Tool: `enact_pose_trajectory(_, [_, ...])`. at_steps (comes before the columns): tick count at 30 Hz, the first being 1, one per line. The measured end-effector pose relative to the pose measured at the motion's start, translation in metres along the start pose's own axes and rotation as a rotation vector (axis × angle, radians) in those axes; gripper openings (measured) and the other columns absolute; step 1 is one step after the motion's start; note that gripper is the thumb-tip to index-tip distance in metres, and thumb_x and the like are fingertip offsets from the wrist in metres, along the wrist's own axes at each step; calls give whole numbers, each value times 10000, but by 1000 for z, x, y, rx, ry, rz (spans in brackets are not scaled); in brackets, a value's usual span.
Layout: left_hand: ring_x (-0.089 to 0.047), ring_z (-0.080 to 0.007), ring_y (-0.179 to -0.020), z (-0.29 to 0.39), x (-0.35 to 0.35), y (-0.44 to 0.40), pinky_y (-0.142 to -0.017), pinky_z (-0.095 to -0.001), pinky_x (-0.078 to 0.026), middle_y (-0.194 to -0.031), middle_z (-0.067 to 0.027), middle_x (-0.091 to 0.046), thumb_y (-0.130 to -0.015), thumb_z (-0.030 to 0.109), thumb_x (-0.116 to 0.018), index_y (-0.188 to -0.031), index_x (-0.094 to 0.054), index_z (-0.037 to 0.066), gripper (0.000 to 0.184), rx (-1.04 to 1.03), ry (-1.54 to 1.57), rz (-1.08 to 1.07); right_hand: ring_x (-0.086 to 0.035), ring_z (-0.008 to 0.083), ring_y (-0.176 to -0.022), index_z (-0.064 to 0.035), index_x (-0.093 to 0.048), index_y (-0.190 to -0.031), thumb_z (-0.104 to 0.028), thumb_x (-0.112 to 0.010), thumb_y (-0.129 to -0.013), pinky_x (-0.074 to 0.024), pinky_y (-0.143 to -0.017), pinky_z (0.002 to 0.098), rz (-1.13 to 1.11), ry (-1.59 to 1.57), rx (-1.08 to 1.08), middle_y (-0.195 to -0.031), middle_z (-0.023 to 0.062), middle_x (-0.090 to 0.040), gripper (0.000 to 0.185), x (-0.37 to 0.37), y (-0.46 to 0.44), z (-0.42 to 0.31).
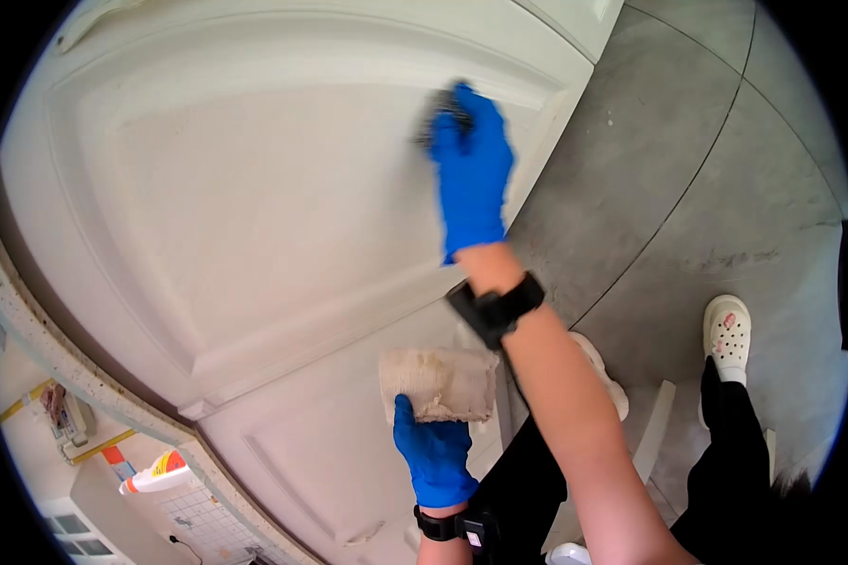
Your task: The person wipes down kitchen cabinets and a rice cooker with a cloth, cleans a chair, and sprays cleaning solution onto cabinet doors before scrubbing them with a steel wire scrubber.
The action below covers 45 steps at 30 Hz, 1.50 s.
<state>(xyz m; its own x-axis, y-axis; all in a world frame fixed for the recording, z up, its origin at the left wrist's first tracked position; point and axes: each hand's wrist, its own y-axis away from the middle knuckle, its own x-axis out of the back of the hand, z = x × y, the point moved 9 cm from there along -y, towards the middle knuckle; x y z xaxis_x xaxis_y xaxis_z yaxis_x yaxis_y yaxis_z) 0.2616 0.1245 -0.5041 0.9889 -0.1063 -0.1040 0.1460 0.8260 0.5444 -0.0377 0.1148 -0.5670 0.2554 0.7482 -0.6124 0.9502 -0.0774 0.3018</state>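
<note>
My right hand point(471, 165), in a blue glove, presses a dark, wiry scouring pad point(443, 121) against a white panelled cabinet door point(264, 198). Its fingers are curled round the pad, which is smeared by motion. Lower down, my left hand point(433, 457), gloved in blue as well, holds a folded beige cloth point(440, 384) with brownish stains. The left thumb lies over the cloth's edge while the other fingers are hidden beneath it. That cloth is held in front of a second white panel point(292, 452).
A speckled countertop edge point(66, 353) curves along the left. On the counter is a white spray bottle point(155, 474) with a red and yellow label. Grey floor tiles point(660, 179) lie at the right, with a white clog point(727, 330) on a foot there.
</note>
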Motion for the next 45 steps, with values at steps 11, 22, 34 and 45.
enact_pose_trajectory(11, [-400,-229,-1060,4,37,-14,-914,-369,-304,-1165,-97,-416,-828,309,-426,-1173,-355,49,438,-101,17,162,-500,198,-745,-60,-481,-1078,-29,-623,-658,-437,-667,282,-272,493,414,-933,102,-458,444,-18,2,-65])
enact_pose_trajectory(22, [-441,-249,-1022,12,29,3,-893,-374,-328,-1121,-109,-464,-820,298,-430,-1136,-404,43,406,-187,-558,-39,-508,265,-786,-73,-534,-879,-25,-475,-705,-419,-721,353,-365,351,454,-849,92,-528,190,-110,53,-152])
enact_pose_trajectory(34, [-389,-288,-1074,7,46,0,-925,-404,-291,-1190,-126,-392,-808,342,-415,-1193,-326,30,504,-82,-82,197,-527,195,-774,-53,-572,-953,36,-555,-692,-439,-708,277,-94,267,612,-900,60,-516,277,-58,45,-115])
enact_pose_trajectory(45, [-439,-222,-1030,-4,58,-8,-882,-343,-342,-1142,-100,-449,-831,274,-438,-1125,-413,30,382,-102,29,144,-499,251,-698,-79,-578,-809,-14,-571,-660,-403,-585,312,-35,38,688,-775,100,-492,163,-86,41,-146])
